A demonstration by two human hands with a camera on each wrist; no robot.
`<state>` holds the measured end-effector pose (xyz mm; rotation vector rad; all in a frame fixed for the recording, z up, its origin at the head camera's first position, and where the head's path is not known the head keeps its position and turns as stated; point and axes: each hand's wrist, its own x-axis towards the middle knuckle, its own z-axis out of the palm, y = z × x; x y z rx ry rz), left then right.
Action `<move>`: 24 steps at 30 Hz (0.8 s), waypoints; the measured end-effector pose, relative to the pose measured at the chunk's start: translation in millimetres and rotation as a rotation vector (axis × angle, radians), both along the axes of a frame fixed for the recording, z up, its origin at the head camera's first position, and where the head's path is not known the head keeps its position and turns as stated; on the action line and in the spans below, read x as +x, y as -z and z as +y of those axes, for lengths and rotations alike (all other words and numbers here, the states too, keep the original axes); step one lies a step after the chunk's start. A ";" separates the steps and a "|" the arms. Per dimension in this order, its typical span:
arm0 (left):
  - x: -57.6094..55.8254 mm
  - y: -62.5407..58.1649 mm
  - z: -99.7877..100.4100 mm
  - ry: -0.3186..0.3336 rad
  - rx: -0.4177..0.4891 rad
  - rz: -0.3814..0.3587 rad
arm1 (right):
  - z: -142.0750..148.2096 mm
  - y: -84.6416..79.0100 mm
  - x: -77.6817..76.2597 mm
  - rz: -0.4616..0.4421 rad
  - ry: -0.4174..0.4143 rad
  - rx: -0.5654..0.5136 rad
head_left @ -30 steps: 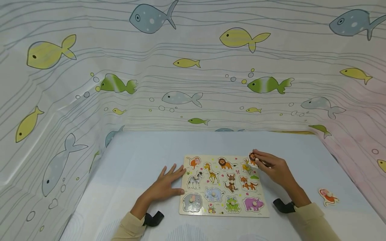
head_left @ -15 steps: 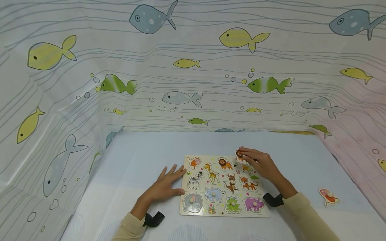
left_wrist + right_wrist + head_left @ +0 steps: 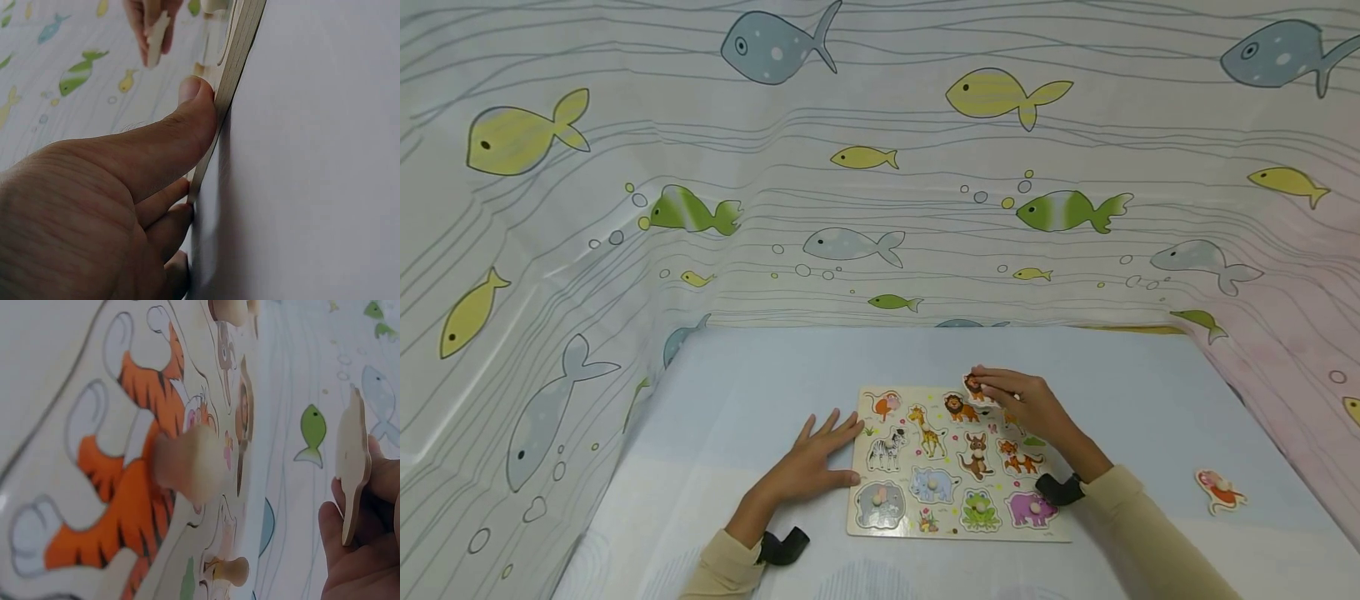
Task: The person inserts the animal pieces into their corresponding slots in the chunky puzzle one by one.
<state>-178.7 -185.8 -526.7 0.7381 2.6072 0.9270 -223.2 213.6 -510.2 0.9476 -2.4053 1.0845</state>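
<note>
My right hand (image 3: 1028,407) pinches a wooden lion puzzle piece (image 3: 973,387) above the back edge of a wooden animal puzzle board (image 3: 910,533). The piece overlaps the lion picture (image 3: 957,407) on the board in the head view. Seen from the right wrist, the lion piece (image 3: 354,464) stands edge-on between thumb and fingers, apart from the board. My left hand (image 3: 811,462) lies spread at the board's left side. Its thumb and fingers touch the board's edge (image 3: 236,72) in the left wrist view.
A red monkey piece (image 3: 1221,491) lies on the table to the right. Knobbed pieces sit in the board, among them an elephant (image 3: 878,505), a frog (image 3: 978,510), a hippo (image 3: 1030,508) and a tiger (image 3: 140,487). A fish-patterned sheet (image 3: 850,200) hangs behind the table.
My right hand has carried the lion piece leftward from the board's back right corner to beside the lion picture. The left hand and the monkey piece have stayed put.
</note>
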 end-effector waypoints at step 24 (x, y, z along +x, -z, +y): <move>0.1 1.8 -1.0 0.002 -0.011 0.004 | -22.2 20.7 -1.9 -0.050 0.006 0.078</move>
